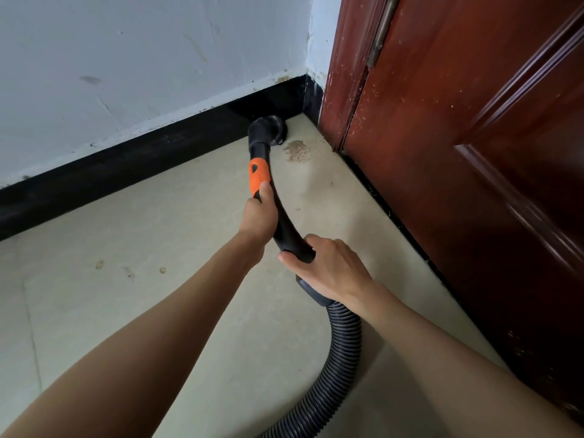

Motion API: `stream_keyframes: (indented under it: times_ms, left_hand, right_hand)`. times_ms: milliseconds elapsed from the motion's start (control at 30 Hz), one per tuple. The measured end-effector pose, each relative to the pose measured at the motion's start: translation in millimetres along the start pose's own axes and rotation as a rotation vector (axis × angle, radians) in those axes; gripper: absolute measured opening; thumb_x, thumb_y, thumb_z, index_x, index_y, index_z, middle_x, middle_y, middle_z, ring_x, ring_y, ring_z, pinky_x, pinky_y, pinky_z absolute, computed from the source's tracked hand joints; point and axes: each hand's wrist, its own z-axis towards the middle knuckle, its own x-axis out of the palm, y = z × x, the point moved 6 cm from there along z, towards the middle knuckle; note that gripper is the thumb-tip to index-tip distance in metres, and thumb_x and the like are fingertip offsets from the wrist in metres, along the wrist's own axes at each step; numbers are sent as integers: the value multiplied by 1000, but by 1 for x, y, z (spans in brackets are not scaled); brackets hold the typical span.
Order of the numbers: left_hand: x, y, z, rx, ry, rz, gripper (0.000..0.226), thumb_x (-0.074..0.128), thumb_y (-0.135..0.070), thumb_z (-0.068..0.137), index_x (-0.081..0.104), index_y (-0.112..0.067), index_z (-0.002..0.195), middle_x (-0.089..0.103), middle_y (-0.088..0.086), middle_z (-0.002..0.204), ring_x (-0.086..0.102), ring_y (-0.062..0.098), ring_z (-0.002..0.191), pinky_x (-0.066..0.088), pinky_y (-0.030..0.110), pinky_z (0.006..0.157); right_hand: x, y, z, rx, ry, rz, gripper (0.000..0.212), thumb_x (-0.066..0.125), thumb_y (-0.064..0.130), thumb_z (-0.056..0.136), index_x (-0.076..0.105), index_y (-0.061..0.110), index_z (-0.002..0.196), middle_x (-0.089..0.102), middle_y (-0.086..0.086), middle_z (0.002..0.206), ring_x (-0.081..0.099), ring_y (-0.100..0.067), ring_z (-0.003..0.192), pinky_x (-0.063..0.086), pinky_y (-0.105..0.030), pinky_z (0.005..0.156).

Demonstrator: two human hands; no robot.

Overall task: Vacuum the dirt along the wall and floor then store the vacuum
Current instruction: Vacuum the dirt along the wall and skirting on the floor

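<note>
A black curved vacuum wand [286, 229] with an orange band [258, 177] points into the corner. Its round brush nozzle [272, 128] sits on the floor against the black skirting [126, 165]. My left hand [259, 213] grips the wand just below the orange band. Lower down, my right hand [328, 268] grips the wand where it meets the ribbed grey hose [339, 368]. A small pile of brownish dirt [297, 151] lies on the floor just right of the nozzle. The vacuum's body is out of view.
A dark red wooden door [458, 153], speckled with dust, stands close on the right. The scuffed white wall [142, 58] runs along the back. A few small stains [100, 263] mark the beige floor at the left. The hose trails off the bottom edge.
</note>
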Motion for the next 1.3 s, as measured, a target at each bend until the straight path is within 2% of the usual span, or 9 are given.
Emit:
stream_keyframes:
  times_ms: [133,367,433,567,700,800,1067,1167,1300]
  left_hand:
    - [-20,23,-11,-40,-63,-79,59,20,-43,102,38,1,136,45,7,111,42,18,98,33,28,83]
    - [-11,24,-13,-70,25,-50,61,19,-46,100,38,0,136,50,17,130,49,28,117,40,34,97]
    - [1,20,-16,-60,71,-39,61,19,-45,101,37,0,137,48,15,131,48,27,117,37,30,92]
    - [25,4,-18,-24,139,8,61,19,-45,101,38,2,136,47,10,113,46,21,101,32,28,84]
    - [38,-11,-10,-1,162,67,62,19,-43,102,33,5,139,44,17,137,44,27,124,30,26,87]
    - [39,-15,-5,-11,175,106,63,19,-45,102,32,3,139,44,16,137,44,25,121,32,28,89]
    - [5,-8,6,-50,70,-5,62,22,-47,100,34,1,138,47,16,135,47,29,122,38,37,105]
    - [-18,9,1,-66,-2,-29,63,23,-47,100,35,1,138,48,17,134,48,30,122,37,40,107]
    - [-36,40,-17,-86,-26,-46,66,22,-49,99,34,2,140,46,18,136,46,30,124,35,41,108]
  right_hand:
    - [9,15,-11,-58,47,-105,42,50,60,89,50,19,88,67,-7,92,60,-31,88,40,-33,67]
    - [3,10,-22,-21,41,-140,39,48,61,90,46,22,87,63,-4,87,61,-29,88,38,-32,68]
    - [-1,0,-25,17,17,-128,40,48,61,89,45,22,85,59,-1,82,61,-29,88,38,-32,68]
    - [-8,-16,-27,84,-37,-68,43,49,62,89,49,19,85,62,-1,83,60,-28,86,41,-33,68]
    - [-16,-21,-21,122,-85,3,45,49,61,88,50,17,81,60,0,76,58,-26,79,41,-33,67]
    - [-18,-20,-18,133,-87,23,44,49,61,88,48,18,78,58,3,73,57,-24,77,39,-32,65]
    - [-11,8,-6,72,-6,9,42,50,60,88,47,20,77,60,-1,79,58,-27,82,38,-32,66]
    - [1,22,-13,20,49,-34,41,49,60,89,51,19,86,64,-5,89,59,-29,85,38,-32,67]
    - [19,29,-35,-25,99,-102,41,48,60,90,45,19,84,61,-5,87,55,-29,81,35,-32,66]
